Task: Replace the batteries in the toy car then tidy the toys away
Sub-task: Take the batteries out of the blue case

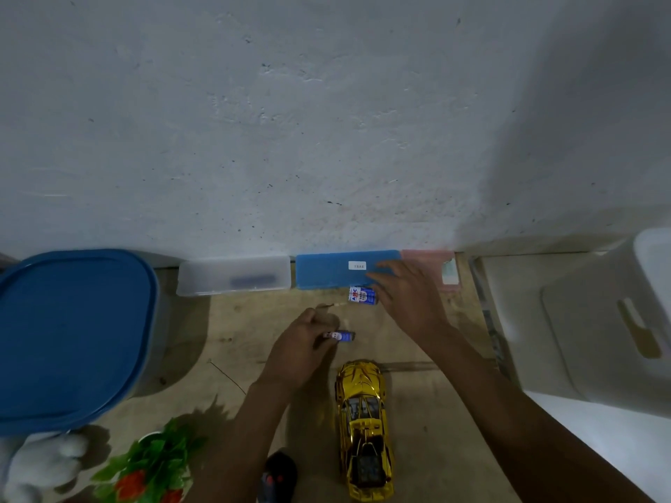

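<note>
Blue bin [69, 335]: far to the left of the car, lid on. It looks like a good place for the toys later.
Soft toy [40, 462]: left of the car, low by the bin. Wait to tidy it.
Plant [152, 462]: left of the car, green leaves with red bits.
Clear box [234, 275]: up and left of the car, by the wall.
Remote [277, 477]: just left of the car's back end. I think it is the car's remote, but it is dark and hard to see.
Left hand [301, 348]: up and left of the car. The fingers are pinched shut on one battery [339, 336]. Keep that pinch tight so it does not roll away.
Car [365, 428]: gold, on the floor, roof up, nose to the wall. It must be turned over to find the battery door, I think.
Pack [362, 295]: more batteries, past the car's nose, right by the blue box [326, 272].
Right hand [410, 297]: past the car's nose, flat and open, fingers spread. It holds nothing and lies over the blue box edge, just beside the pack.
Do it well: take one battery at a time. Keep new ones apart from old ones.
</note>
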`<state>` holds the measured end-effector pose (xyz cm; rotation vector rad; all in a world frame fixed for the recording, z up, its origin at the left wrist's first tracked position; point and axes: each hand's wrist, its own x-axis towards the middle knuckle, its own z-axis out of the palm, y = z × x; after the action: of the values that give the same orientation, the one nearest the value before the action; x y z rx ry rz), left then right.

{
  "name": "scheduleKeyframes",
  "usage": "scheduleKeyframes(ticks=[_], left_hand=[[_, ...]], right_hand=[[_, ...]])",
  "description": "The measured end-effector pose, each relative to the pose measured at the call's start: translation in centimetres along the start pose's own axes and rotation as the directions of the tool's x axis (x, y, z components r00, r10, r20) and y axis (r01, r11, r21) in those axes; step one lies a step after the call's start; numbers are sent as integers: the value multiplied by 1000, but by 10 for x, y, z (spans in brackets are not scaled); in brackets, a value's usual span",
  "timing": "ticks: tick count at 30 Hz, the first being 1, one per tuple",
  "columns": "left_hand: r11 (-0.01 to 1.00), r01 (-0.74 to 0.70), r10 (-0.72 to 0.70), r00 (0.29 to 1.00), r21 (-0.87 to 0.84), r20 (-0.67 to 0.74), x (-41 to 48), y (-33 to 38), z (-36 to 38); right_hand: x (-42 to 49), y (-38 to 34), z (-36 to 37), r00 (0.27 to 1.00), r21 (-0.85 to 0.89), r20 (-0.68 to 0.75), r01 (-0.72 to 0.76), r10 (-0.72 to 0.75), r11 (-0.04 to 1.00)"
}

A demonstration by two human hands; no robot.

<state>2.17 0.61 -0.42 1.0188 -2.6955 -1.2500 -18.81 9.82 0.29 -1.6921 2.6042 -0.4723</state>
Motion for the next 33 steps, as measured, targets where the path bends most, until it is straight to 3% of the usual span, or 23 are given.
scheduleKeyframes(ticks=[9,20,24,29,33], left_hand=[[999,27,-21,972,25,-233,36,36,20],[985,144,-166,935,-93,-312,43,40,31],[985,114,-155,909,-129,-388,33,37,26],[959,171,-262,838,-226,-479,34,22,6],[901,153,-353,802,-406,-482,49,17,0]], right_hand=[[13,0,-8,995,69,94,-28,22,997],[18,3,-17,977,118,203,-89,64,989],[19,5,-20,971,111,229,-92,65,990],[18,2,-19,974,113,209,-117,91,987],[17,-1,-20,976,94,194,-119,99,989]])
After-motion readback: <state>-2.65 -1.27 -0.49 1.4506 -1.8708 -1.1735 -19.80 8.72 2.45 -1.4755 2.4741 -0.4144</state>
